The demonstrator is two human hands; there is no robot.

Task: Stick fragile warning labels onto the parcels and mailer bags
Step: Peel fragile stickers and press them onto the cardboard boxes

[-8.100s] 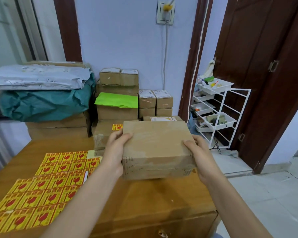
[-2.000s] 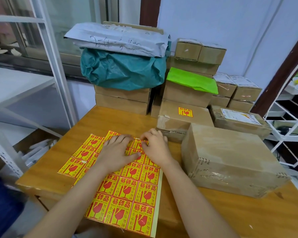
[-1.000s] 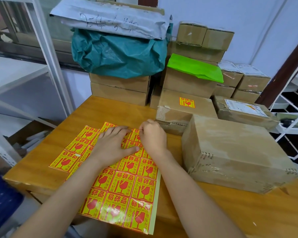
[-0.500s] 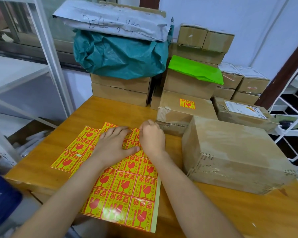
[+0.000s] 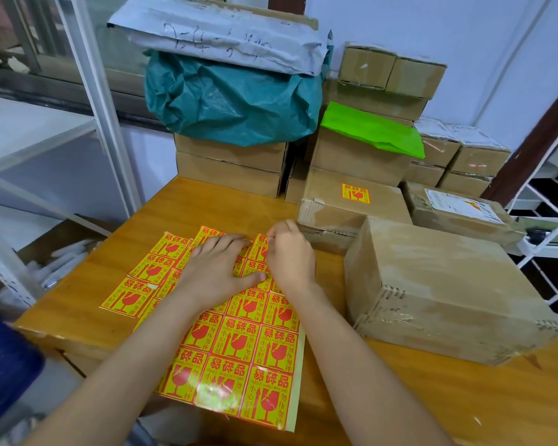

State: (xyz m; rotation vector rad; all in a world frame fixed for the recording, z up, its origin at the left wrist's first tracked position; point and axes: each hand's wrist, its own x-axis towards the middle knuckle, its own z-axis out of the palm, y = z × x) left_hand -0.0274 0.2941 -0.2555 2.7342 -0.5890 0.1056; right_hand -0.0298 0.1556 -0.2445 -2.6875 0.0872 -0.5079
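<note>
1. While my left hand lies flat on the label sheet, fingers straight and spread, it pins the backing to the wooden table; a few loose strips of labels lie just beside it on the left.
2. At the sheet's far edge my right hand is curled, thumb and fingertips pinched on the corner of one fragile label, which looks lifted slightly from the backing. I cannot tell how much of it is free.
3. To the right of that hand, near but apart from it, sits the large taped parcel with its broad top face bare. Its long axis runs away from me and to the right, so my right hand is the nearer one. I judge the label should travel rightward and up over the near left edge.
4. Beyond it, a flatter box already carries a sticker. The stacked cartons, teal mailer bag and grey mailer bag at the back look unlabelled from here.
5. My guess at the risk: the peeled label curling and sticking to itself before it reaches the cardboard.
</note>
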